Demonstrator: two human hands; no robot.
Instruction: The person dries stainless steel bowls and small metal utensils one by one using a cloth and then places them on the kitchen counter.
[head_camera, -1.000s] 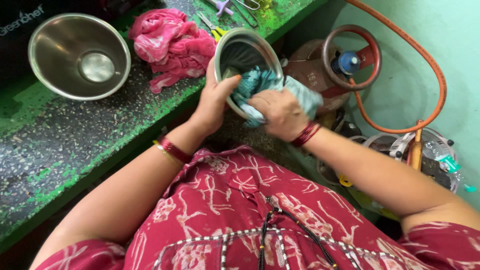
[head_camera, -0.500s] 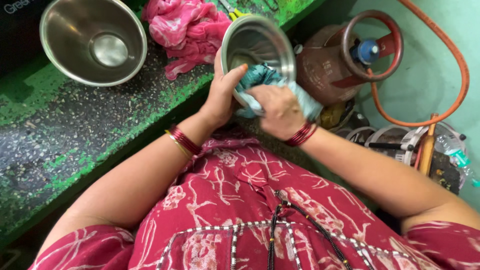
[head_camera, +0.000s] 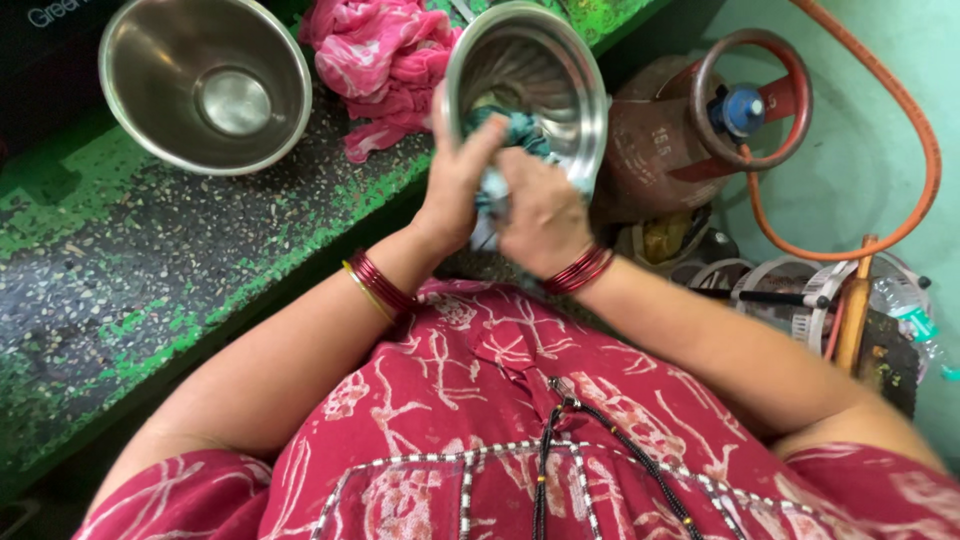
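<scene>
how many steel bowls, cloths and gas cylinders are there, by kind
Steel bowls: 2, one on the counter, one held by the left hand
Cloths: 2, a pink cloth on the counter and a teal cloth pressed into the held bowl by the right hand
Gas cylinders: 1
Total: 5

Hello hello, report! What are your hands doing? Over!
Left hand grips steel bowl rim. Right hand presses teal cloth inside it. Nothing blocking; second steel bowl and pink cloth sit aside on counter.
</scene>
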